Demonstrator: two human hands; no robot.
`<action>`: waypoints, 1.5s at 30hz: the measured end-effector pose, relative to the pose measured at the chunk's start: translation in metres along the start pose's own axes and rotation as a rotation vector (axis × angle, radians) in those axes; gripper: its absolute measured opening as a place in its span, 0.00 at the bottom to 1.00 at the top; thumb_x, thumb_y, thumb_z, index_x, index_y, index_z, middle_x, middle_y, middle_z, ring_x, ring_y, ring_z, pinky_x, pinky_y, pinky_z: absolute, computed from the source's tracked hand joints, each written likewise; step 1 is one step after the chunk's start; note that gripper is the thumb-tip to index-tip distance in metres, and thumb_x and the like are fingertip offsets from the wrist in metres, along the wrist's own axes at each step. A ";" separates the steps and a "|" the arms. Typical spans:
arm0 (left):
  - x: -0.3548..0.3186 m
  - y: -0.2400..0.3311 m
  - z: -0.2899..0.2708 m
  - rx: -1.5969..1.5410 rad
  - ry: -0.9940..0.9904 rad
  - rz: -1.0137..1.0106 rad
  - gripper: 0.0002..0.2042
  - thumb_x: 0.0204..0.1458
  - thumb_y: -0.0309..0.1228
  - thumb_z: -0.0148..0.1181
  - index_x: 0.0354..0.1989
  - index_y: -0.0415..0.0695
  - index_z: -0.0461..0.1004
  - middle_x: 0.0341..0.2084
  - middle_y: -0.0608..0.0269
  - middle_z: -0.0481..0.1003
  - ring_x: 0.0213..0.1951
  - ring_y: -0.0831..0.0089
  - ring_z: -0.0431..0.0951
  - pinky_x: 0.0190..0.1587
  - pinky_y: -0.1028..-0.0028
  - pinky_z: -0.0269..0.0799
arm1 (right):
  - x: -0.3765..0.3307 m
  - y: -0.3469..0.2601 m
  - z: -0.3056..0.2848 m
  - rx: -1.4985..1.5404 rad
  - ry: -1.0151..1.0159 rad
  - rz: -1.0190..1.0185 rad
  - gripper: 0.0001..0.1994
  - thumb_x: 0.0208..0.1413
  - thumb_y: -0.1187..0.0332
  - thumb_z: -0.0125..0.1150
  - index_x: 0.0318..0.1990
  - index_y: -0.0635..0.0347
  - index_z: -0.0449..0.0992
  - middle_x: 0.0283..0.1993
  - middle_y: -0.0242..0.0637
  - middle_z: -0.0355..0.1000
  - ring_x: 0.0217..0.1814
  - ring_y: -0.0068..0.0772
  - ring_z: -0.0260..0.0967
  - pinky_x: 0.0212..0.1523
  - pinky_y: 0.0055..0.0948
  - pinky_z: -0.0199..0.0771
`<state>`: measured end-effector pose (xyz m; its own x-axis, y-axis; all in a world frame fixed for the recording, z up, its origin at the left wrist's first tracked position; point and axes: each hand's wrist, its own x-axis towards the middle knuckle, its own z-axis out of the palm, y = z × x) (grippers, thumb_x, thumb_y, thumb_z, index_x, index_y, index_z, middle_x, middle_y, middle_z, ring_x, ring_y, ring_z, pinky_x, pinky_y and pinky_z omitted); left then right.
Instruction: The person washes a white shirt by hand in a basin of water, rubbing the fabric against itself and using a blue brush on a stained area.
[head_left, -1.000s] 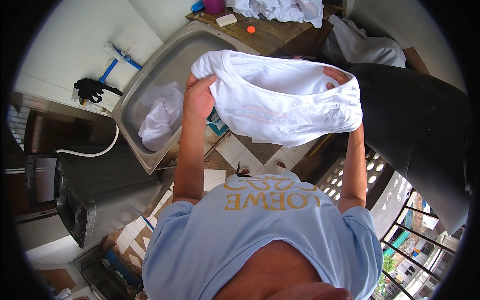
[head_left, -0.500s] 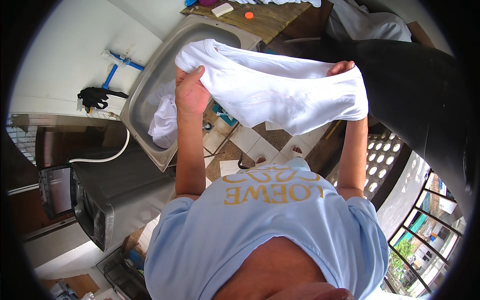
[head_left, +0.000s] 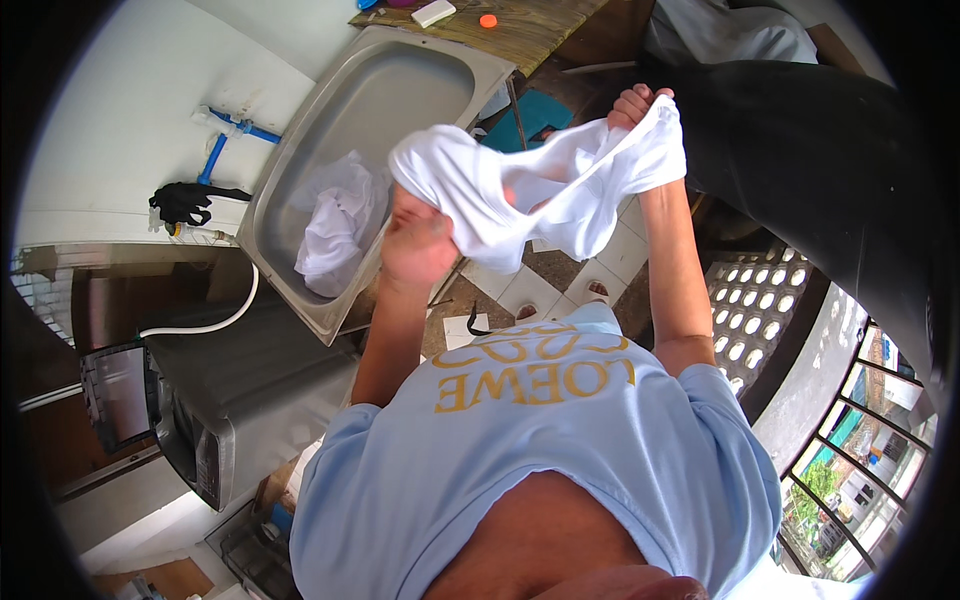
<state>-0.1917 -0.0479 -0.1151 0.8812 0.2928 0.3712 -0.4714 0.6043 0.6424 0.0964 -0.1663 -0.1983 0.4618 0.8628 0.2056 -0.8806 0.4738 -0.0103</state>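
We hold the white garment (head_left: 540, 195) stretched between both raised hands. Our left hand (head_left: 420, 245) is closed on its lower edge, our right hand (head_left: 640, 105) fisted on a corner. The cloth covers most of our fingertips.

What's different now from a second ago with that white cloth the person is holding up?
The white cloth, stretched wide before, is now bunched and twisted: the left hand has come down and inward, gathering it, while the right hand holds its end higher. Both hands kept their grip. The other white cloth still lies in the sink.
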 end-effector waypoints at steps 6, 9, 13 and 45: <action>-0.032 -0.033 0.049 0.096 -0.133 -0.497 0.37 0.40 0.24 0.63 0.64 0.39 0.57 0.59 0.58 0.63 0.61 0.69 0.60 0.63 0.69 0.51 | 0.041 0.020 -0.009 0.381 -0.192 -0.064 0.10 0.47 0.67 0.61 0.26 0.59 0.65 0.17 0.27 0.52 0.17 0.23 0.50 0.22 0.23 0.56; -0.039 -0.044 0.045 0.093 -0.186 -0.701 0.35 0.42 0.29 0.64 0.63 0.39 0.60 0.57 0.57 0.65 0.60 0.67 0.62 0.62 0.70 0.53 | 0.054 0.030 -0.010 0.462 -0.241 -0.049 0.10 0.46 0.69 0.63 0.27 0.60 0.65 0.17 0.28 0.54 0.17 0.23 0.52 0.22 0.24 0.57; -0.036 -0.043 0.059 0.182 -0.273 -0.830 0.32 0.46 0.34 0.64 0.61 0.38 0.63 0.55 0.53 0.67 0.58 0.66 0.65 0.61 0.70 0.56 | 0.060 0.036 -0.008 0.529 -0.298 -0.006 0.10 0.47 0.70 0.63 0.28 0.60 0.66 0.17 0.29 0.54 0.17 0.23 0.52 0.23 0.24 0.58; -0.031 0.028 -0.058 0.185 0.488 0.171 0.35 0.55 0.49 0.41 0.63 0.30 0.54 0.62 0.38 0.57 0.67 0.53 0.54 0.67 0.61 0.49 | -0.014 -0.013 0.064 -1.518 0.057 0.252 0.31 0.48 0.35 0.59 0.25 0.62 0.69 0.20 0.26 0.62 0.21 0.16 0.60 0.21 0.18 0.58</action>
<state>-0.2307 0.0031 -0.1474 0.6854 0.7116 0.1547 -0.5689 0.3907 0.7237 0.0947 -0.1956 -0.1380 0.3566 0.9342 0.0093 -0.0163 0.0162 -0.9997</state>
